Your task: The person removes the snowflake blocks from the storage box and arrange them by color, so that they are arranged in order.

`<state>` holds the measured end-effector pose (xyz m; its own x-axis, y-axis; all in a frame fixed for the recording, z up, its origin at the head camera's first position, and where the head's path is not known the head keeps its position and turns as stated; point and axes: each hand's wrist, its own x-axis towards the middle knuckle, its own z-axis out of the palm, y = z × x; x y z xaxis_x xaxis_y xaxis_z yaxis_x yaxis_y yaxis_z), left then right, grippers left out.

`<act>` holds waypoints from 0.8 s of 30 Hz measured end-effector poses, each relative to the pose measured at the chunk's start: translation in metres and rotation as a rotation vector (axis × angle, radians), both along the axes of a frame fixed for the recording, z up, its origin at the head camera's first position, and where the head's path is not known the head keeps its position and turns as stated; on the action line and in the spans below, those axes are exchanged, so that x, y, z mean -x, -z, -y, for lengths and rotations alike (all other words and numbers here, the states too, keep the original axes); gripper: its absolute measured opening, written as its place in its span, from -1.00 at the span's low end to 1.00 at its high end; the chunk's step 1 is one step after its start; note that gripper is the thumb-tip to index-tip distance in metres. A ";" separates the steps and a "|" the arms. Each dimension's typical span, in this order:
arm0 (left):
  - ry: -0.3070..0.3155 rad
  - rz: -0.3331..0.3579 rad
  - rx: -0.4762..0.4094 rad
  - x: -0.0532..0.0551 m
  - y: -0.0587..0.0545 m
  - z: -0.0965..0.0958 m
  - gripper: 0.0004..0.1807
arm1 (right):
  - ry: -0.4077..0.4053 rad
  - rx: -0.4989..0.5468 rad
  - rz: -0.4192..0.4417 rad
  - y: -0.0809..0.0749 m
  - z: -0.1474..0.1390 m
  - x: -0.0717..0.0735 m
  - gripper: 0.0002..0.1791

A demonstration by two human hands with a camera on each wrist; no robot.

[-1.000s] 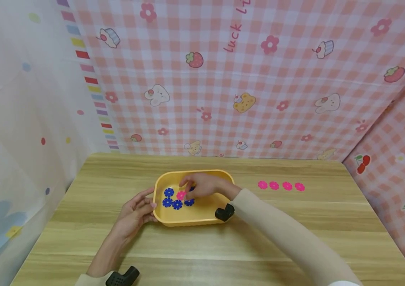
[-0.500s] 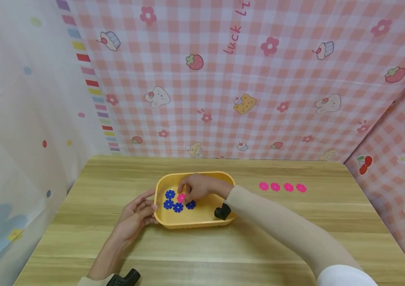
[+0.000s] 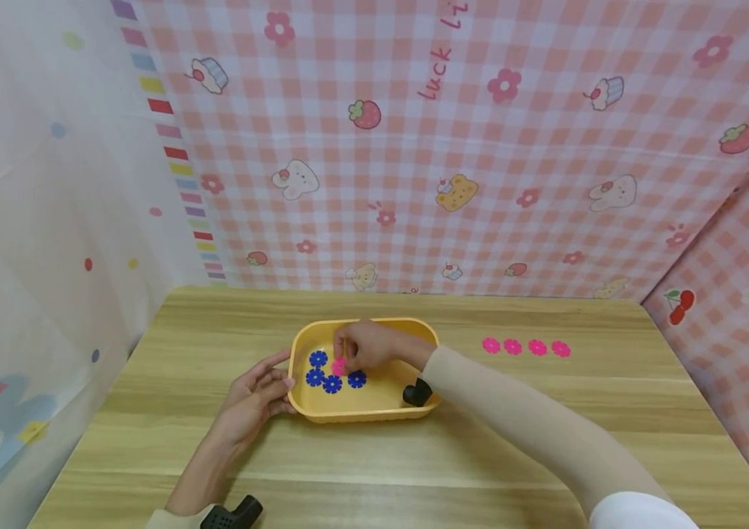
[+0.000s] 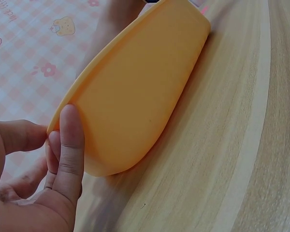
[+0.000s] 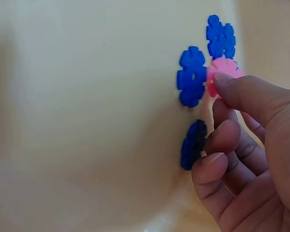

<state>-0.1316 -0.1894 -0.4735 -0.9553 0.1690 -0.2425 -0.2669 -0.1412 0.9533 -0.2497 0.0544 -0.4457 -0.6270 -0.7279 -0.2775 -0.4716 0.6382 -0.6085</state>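
My left hand [image 3: 248, 400] grips the left end of a yellow plastic tray [image 3: 374, 417], its rim pinched between thumb and fingers in the left wrist view. Inside the tray, my right hand [image 3: 374, 345] pinches a pink snowflake disc [image 5: 227, 67], thumb on its near face. Several blue snowflake discs lie around it on the tray floor, among them a blue disc [image 5: 191, 77] right beside the pink one and another blue disc [image 5: 193, 145] by the curled fingers. The right hand covers part of the tray's far side in the head view.
Several pink snowflake discs [image 3: 512, 346] lie in a row on the wooden table [image 3: 414, 470], right of the tray. Behind the table hangs a pink checked cloth [image 3: 400, 162]. A black wrist device [image 3: 417, 393] on the right arm overlaps the tray's near right corner.
My right hand's fingers have drawn in and down around the pink disc. A blue disc behind them has become hidden. The left hand keeps its grip on the tray; the view shifts slightly.
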 end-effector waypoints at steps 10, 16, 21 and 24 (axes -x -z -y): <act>-0.007 0.014 0.017 0.000 -0.002 -0.001 -0.35 | -0.055 -0.022 0.000 -0.018 -0.005 -0.004 -0.93; -0.004 0.016 0.009 0.000 -0.001 -0.002 -0.36 | -0.049 0.048 -0.007 -0.028 -0.014 -0.007 -0.92; 0.004 0.005 0.006 -0.002 -0.003 -0.001 -0.34 | -0.035 0.097 -0.042 -0.037 -0.024 -0.010 -0.96; 0.004 0.005 0.007 -0.002 -0.003 -0.001 -0.34 | -0.013 0.122 -0.057 -0.040 -0.032 -0.012 -0.95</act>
